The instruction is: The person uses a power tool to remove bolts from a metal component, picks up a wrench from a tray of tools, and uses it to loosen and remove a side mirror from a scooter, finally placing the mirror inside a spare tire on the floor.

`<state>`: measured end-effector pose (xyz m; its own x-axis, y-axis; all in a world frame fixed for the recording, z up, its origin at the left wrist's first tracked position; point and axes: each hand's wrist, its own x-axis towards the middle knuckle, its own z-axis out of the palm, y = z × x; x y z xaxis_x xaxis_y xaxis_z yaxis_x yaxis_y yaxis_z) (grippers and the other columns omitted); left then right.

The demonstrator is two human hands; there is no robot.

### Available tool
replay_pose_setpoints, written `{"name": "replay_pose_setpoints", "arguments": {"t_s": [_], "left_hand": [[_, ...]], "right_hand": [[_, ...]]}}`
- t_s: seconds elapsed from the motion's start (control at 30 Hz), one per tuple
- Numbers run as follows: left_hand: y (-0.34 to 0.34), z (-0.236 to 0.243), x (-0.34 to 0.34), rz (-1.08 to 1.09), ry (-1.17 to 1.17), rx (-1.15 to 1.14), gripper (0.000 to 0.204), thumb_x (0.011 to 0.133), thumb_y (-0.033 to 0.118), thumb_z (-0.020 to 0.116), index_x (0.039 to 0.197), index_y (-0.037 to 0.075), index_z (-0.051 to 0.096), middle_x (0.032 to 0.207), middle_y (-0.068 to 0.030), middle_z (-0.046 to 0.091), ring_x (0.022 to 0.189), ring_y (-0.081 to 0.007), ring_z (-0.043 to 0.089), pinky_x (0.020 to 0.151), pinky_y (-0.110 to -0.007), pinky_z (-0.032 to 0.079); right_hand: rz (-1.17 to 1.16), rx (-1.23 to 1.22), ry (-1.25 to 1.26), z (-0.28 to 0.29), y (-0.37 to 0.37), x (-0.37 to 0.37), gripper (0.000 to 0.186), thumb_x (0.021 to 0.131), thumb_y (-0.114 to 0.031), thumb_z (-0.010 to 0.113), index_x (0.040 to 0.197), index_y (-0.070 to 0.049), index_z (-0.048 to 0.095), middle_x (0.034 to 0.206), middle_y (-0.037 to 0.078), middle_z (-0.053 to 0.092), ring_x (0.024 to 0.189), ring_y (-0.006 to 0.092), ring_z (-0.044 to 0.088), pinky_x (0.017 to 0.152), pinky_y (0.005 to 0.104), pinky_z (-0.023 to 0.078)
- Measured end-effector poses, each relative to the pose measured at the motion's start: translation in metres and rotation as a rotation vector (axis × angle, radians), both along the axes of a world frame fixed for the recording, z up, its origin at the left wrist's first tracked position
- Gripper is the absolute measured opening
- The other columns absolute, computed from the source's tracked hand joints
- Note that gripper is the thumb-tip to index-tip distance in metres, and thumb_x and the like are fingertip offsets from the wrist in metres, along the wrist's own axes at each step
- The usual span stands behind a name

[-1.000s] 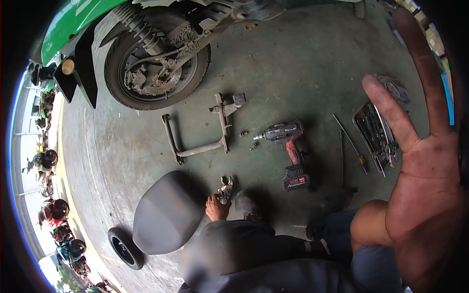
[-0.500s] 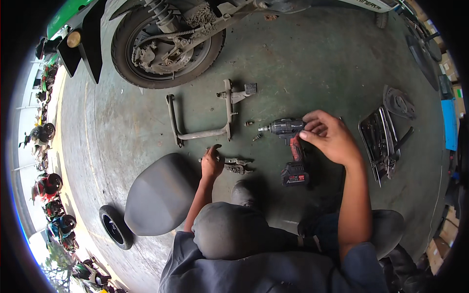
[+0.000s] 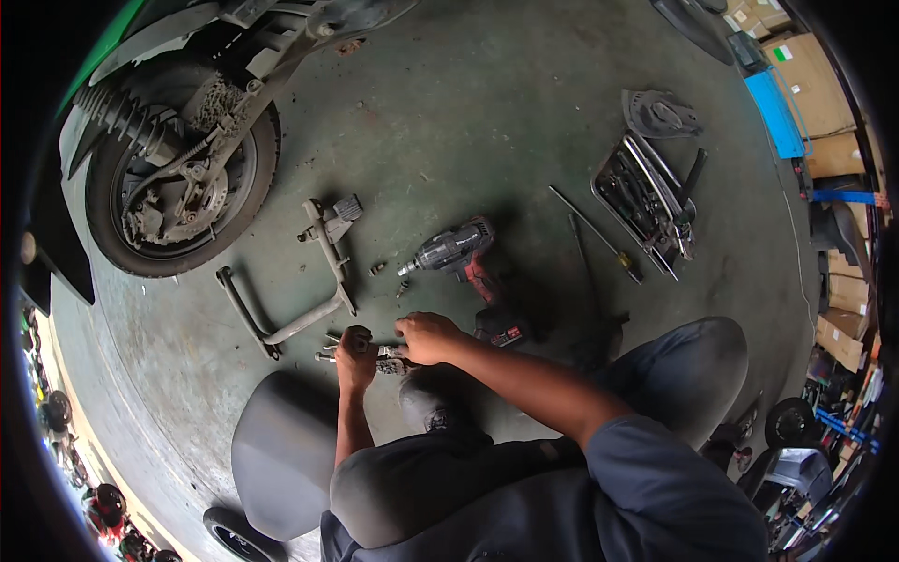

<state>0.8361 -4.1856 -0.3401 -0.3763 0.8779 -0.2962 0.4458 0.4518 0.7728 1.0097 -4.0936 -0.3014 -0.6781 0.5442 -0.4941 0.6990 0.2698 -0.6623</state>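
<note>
My left hand [image 3: 357, 348] grips a dirty metal part [image 3: 388, 364] low in the middle of the view. My right hand [image 3: 429, 337] has its fingers curled onto the part's right end, beside the left one. An impact wrench [image 3: 449, 248] with red grip and battery lies just beyond my hands, with small fittings [image 3: 377, 269] by its socket. To its left lies a U-shaped metal stand [image 3: 306, 330]. A long screwdriver [image 3: 623, 258] and another dark rod lie right of the wrench.
A scooter's rear wheel [image 3: 256, 206] fills the upper left. An open tool case [image 3: 637, 192] and grey cover [image 3: 658, 113] lie right. A seat [image 3: 272, 451] and loose tyre [image 3: 226, 532] are lower left. Cardboard boxes [image 3: 805, 84] and a blue crate [image 3: 777, 112] line the right edge.
My right hand has come down and left from above the impact wrench to the metal part, closing its fingers there. The head view has turned, showing more boxes at the right.
</note>
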Motion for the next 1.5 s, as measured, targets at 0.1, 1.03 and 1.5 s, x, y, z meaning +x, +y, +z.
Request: {"name": "replay_pose_setpoints", "arguments": {"t_s": [0.1,1.03,1.5], "left_hand": [[-0.007,0.005,0.008,-0.115,0.276,-0.217,0.031,0.068,0.005,0.061,0.099,0.004,0.058,0.093,-0.0162,0.06,0.087,-0.032,0.061,0.075,-0.04,0.048],[0.152,0.083,0.187,-1.433,0.335,-0.08,0.052,0.067,0.021,0.067,0.115,0.007,0.053,0.109,-0.0167,0.054,0.092,-0.035,0.062,0.071,-0.045,0.053],[0.136,-0.027,0.372,-1.219,0.612,0.207,0.034,0.085,0.023,0.054,0.114,0.007,0.057,0.119,-0.0164,0.051,0.105,-0.0299,0.055,0.081,-0.046,0.047]], "right_hand": [[-0.404,0.23,0.176,0.002,0.029,0.027,0.018,0.077,-0.022,0.064,0.086,-0.007,0.059,0.081,0.013,0.064,0.078,0.0327,0.062,0.07,0.0423,0.05],[-0.795,0.502,-0.625,-0.095,0.03,0.299,0.039,0.072,-0.01,0.064,0.109,-0.008,0.051,0.105,0.017,0.056,0.099,0.0349,0.058,0.084,0.0438,0.048],[-0.867,0.321,0.153,-0.001,0.145,0.317,0.021,0.08,-0.019,0.07,0.094,-0.004,0.066,0.086,0.014,0.067,0.082,0.0252,0.065,0.073,0.035,0.051]]}}
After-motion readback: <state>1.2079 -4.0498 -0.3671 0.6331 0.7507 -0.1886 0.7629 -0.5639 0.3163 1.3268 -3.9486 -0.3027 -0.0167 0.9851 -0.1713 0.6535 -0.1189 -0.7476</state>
